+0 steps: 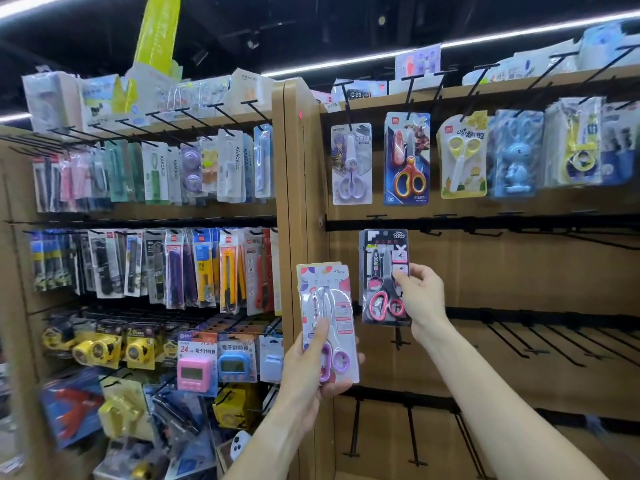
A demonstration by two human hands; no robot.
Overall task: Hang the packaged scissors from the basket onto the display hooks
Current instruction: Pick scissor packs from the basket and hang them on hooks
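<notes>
Right of the wooden divider post [294, 188], the 2nd hook rail [485, 223] carries only the black scissors pack [384, 277] at its left end, w/ bare board and free hooks beyond it to the right. The right hand [420, 296] reaches up, thumb and fingers pinching this pack's right edge. The left hand [311, 372] is lower, just beside the post, clamped on a white scissors pack [329, 320], held upright, thumb on front.

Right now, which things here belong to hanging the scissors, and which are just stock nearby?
Job: white scissors pack in left hand; black scissors pack in right hand; empty hooks.
Nearby: utility knives, timers, tape measures.
</notes>
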